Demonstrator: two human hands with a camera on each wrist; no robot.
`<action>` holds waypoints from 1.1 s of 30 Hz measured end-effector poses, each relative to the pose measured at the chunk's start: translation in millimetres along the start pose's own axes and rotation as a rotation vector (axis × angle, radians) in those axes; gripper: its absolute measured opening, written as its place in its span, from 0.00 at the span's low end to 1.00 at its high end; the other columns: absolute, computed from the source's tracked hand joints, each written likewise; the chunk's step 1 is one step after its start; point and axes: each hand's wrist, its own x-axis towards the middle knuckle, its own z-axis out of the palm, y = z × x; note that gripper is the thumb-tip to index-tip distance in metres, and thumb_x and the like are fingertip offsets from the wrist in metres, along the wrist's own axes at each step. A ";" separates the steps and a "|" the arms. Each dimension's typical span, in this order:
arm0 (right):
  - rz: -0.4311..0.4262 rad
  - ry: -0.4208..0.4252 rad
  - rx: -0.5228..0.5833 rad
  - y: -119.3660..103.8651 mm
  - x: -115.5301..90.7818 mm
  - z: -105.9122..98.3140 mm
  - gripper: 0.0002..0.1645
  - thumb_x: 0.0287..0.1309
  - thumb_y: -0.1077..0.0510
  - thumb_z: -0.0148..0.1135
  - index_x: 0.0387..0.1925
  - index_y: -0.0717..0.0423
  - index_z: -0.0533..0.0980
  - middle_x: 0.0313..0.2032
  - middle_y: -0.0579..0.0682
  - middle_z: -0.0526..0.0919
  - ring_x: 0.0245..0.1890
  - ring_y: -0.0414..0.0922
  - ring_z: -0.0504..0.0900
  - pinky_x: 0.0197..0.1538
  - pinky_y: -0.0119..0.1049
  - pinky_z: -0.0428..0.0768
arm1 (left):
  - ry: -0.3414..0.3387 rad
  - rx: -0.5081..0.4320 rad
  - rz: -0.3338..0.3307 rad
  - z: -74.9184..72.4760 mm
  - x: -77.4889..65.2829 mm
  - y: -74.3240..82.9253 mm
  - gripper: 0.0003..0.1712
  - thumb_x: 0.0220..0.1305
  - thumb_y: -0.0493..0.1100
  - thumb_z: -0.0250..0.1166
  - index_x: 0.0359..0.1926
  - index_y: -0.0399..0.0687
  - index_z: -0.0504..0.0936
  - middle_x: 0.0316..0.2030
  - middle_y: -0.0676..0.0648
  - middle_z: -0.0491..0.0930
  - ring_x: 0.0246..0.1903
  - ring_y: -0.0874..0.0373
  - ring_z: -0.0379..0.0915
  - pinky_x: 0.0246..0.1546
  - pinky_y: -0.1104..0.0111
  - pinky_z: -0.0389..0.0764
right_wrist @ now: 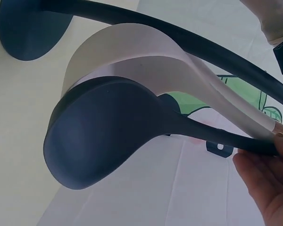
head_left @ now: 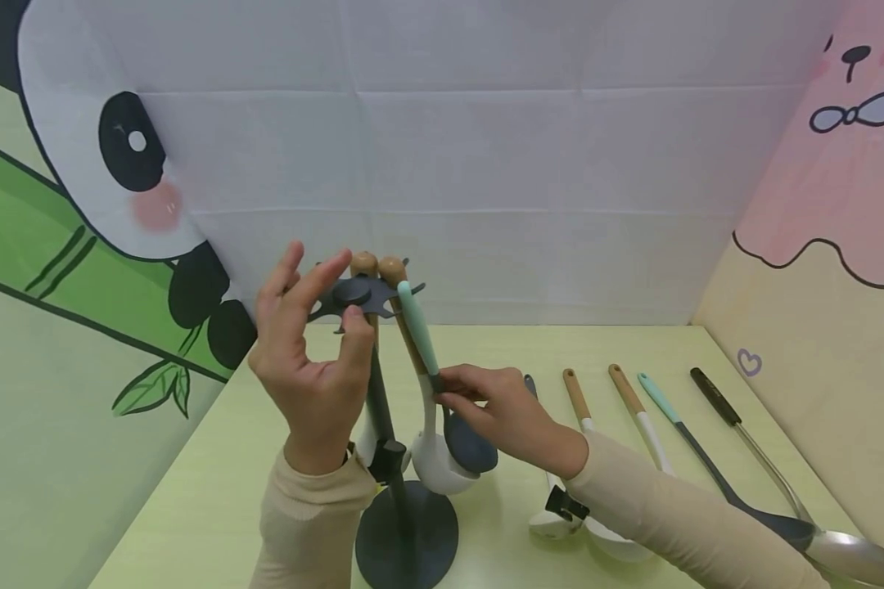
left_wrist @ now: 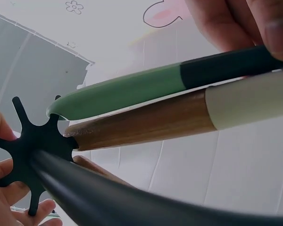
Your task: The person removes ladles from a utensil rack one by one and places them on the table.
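My right hand (head_left: 504,405) pinches the dark neck of a ladle (right_wrist: 101,134) with a mint-green handle (head_left: 418,327). The handle's end is beside the hooked top (head_left: 354,294) of a dark utensil stand; in the left wrist view it overlaps one hook, and I cannot tell whether it hangs there. The thumb and fingers of my left hand (head_left: 313,343) hold the stand's top. Just beside the dark ladle, a white ladle (head_left: 435,466) with a wooden handle (left_wrist: 146,120) hangs from the stand. Another wooden-handled utensil (head_left: 364,262) hangs behind, its lower part mostly hidden.
The stand's round base (head_left: 407,532) is on the pale table (head_left: 191,491). To the right lie several utensils, among them a mint-handled one (head_left: 692,438) and a metal spoon with a black handle (head_left: 716,397). My right sleeve (head_left: 670,499) partly covers them. A printed cloth wall (head_left: 471,164) stands behind.
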 end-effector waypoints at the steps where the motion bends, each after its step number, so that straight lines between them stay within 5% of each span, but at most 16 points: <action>1: 0.000 0.004 -0.007 0.2 -0.2 -0.5 0.15 0.57 0.72 0.66 0.47 0.69 0.80 0.40 0.58 0.87 0.38 0.47 0.89 0.41 0.27 0.83 | 0.001 0.000 0.000 0.3 -0.2 0.0 0.19 0.50 0.35 0.59 0.42 0.30 0.85 0.38 0.37 0.86 0.60 0.44 0.72 0.59 0.51 0.70; 33: -0.094 0.067 -0.147 -2.7 -4.8 -30.7 0.13 0.49 0.75 0.69 0.39 0.67 0.82 0.31 0.54 0.88 0.30 0.44 0.88 0.33 0.26 0.83 | -0.018 -0.024 0.003 1.6 0.2 -2.4 0.20 0.49 0.33 0.57 0.44 0.25 0.80 0.42 0.34 0.85 0.58 0.41 0.75 0.66 0.49 0.65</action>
